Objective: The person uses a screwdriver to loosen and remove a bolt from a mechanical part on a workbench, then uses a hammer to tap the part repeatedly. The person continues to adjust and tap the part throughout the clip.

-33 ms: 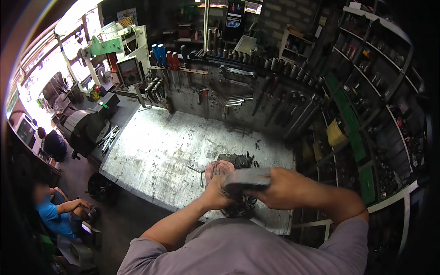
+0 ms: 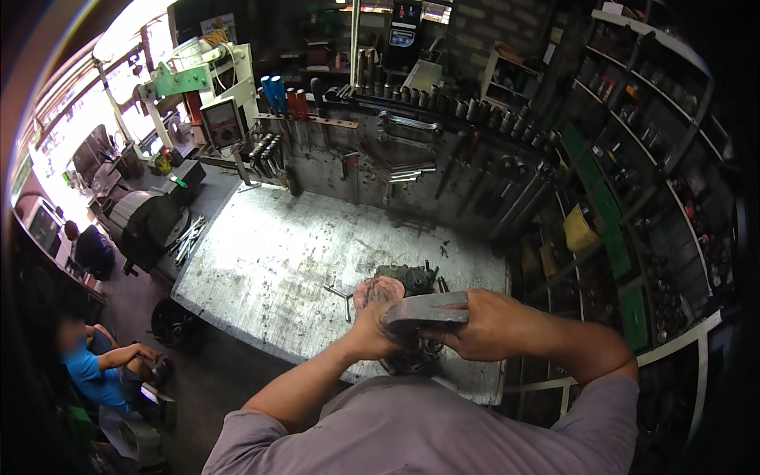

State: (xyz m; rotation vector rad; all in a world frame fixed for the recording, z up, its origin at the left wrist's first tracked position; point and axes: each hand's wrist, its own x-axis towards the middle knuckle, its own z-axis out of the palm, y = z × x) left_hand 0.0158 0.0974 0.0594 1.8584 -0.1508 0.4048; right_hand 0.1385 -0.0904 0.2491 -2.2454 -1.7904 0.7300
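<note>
Both hands, L + R, clamped on grey metal part above engine on counter.

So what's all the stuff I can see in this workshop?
Grey flat metal part: one, held in both hands.
Dark engine part: one, on the workbench beneath the hands.
Pinkish round disc: one, beside the left hand.
Workbench: one, worn silver-grey top.
Small T-shaped tool: one, metal, left of the disc.
Screwdrivers: several, blue and red handles, on the back rack.
Wrenches: many, steel, hanging on the wall.
Shelves: dark, at right, full of small parts.
Another person: blue shirt, lower left.
Left hand: gripping the part.
Right hand: gripping the part.
</note>
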